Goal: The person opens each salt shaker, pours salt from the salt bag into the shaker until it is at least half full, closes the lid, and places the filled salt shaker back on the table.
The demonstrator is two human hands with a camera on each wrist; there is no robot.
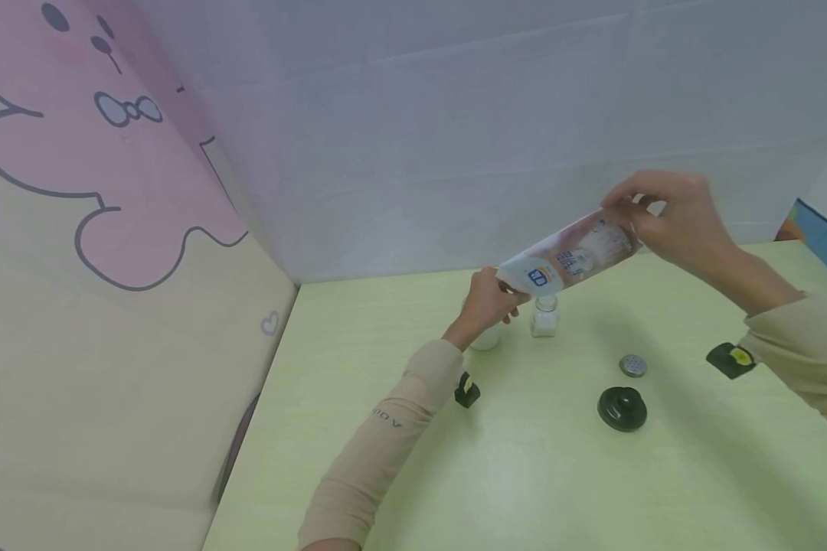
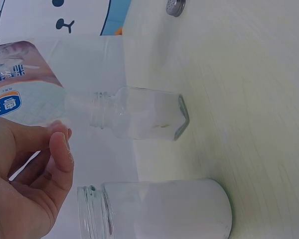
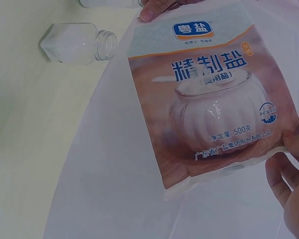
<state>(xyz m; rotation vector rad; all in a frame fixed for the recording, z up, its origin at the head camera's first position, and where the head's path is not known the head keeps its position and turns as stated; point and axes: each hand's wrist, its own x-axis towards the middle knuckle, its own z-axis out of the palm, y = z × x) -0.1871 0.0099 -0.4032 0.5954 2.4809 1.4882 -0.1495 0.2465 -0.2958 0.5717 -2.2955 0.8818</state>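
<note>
Both hands hold a salt bag tilted in the air, its blue-and-white top end lower. My left hand pinches that lower end. At the raised bottom end, my right hand grips a corner between thumb and fingers. Just below the bag's low end stands a small glass jar, upright with its threaded mouth uncovered; whether salt is falling into it I cannot tell. A larger glass jar with white contents stands next to it, partly hidden by my left hand in the head view.
On the pale green table lie a perforated metal shaker cap and a round black lid, both right of the jars. A white sheet hangs behind the table. A cartoon-printed curtain is at the left.
</note>
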